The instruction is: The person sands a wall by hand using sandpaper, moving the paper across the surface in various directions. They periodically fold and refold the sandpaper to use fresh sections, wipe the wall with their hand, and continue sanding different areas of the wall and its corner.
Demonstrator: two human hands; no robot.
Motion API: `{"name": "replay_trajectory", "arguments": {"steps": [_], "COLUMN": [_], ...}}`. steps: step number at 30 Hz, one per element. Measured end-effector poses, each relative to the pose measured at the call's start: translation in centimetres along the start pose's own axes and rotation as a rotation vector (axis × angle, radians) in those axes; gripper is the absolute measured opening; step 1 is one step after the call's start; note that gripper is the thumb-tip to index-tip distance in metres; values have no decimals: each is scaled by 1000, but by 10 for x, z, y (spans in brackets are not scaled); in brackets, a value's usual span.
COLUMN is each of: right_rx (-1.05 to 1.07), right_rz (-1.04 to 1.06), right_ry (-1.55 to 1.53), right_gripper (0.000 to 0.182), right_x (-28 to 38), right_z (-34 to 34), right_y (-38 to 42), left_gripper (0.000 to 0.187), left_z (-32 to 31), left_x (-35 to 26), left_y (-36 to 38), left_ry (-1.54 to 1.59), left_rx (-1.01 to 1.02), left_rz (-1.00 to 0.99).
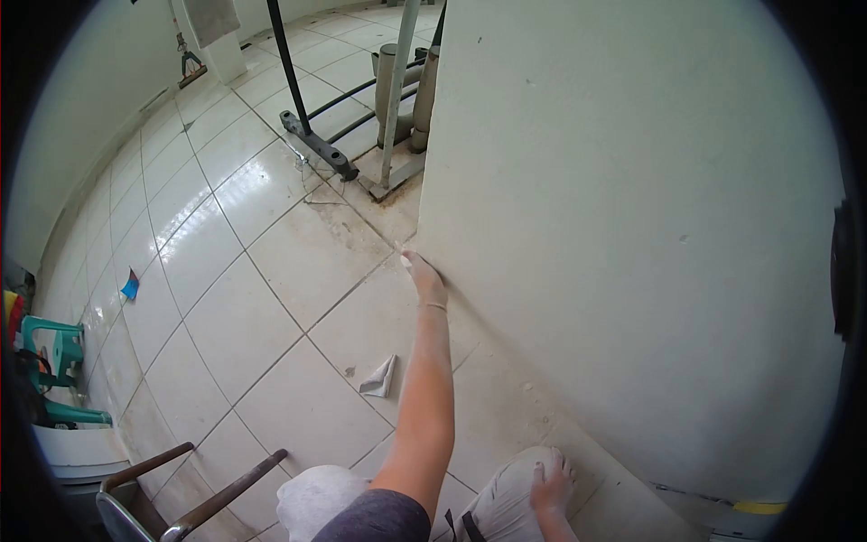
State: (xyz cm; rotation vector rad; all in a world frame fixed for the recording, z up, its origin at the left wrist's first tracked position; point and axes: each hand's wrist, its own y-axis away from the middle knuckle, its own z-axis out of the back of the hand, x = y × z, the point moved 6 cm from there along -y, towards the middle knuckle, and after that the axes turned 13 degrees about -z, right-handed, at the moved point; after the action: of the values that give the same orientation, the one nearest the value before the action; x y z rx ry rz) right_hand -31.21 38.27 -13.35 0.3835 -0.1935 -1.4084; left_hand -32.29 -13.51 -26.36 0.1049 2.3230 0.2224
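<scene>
My left hand point(425, 278) reaches far forward and presses against the bottom corner of the white wall point(632, 226), where it meets the tiled floor point(271, 298). Its fingers are together and dusted white. A small white tip shows at the fingertips, but I cannot tell whether the hand holds anything. A thin band circles the wrist. My right hand point(551, 483) rests flat on my right knee, fingers apart, holding nothing. A folded piece of grey-white paper point(379, 376) lies on the floor just left of my left forearm.
Grey pipes point(404, 90) and a dark metal frame base point(316, 144) stand beyond the wall corner on a dirty patch of floor. A chair with wooden armrests point(181, 492) is at lower left. A green plastic stool point(59, 361) and a blue scrap point(131, 285) lie far left.
</scene>
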Motion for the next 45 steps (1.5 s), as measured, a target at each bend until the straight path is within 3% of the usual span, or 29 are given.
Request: {"name": "replay_trajectory", "arguments": {"steps": [1, 3, 5, 12, 18, 22, 30, 34, 38, 41, 45], "right_rx": [1, 18, 19, 28, -14, 8, -26, 7, 18, -9, -10], "right_rz": [-1, -10, -23, -33, -9, 5, -5, -9, -9, 5, 28], "right_ry": [-19, -42, -28, -23, -26, -77, -20, -37, -51, -77, -117], "right_gripper": [53, 53, 53, 56, 55, 55, 55, 56, 58, 56, 57], "right_x": [4, 5, 5, 6, -4, -3, 0, -3, -5, -12, -21], "right_z": [2, 2, -1, 3, -6, -6, -3, -3, -6, -10, -26], "right_y": [-1, 2, 3, 4, -2, 1, 5, -1, -1, 0, -8], "left_gripper": [76, 85, 87, 80, 73, 79, 89, 91, 93, 95, 93], "left_z": [1, -50, -80, -69, 3, 10, -61, -64, -41, 7, 11], "left_x": [14, -47, -65, -68, -7, -4, -81, -91, -68, -15, 2], "left_y": [13, 105, 156, 111, 28, 30, 57, 36, 23, 12, 61], "left_ry": [58, -411, -462, -526, -503, -471, -555, -585, -623, -624, -564], "left_rx": [43, -36, 20, -25, -105, -129, 147, 139, 101, 112, 26], "left_rz": [-46, -345, -410, -434, -346, -272, -651, -713, -638, -519, -484]}}
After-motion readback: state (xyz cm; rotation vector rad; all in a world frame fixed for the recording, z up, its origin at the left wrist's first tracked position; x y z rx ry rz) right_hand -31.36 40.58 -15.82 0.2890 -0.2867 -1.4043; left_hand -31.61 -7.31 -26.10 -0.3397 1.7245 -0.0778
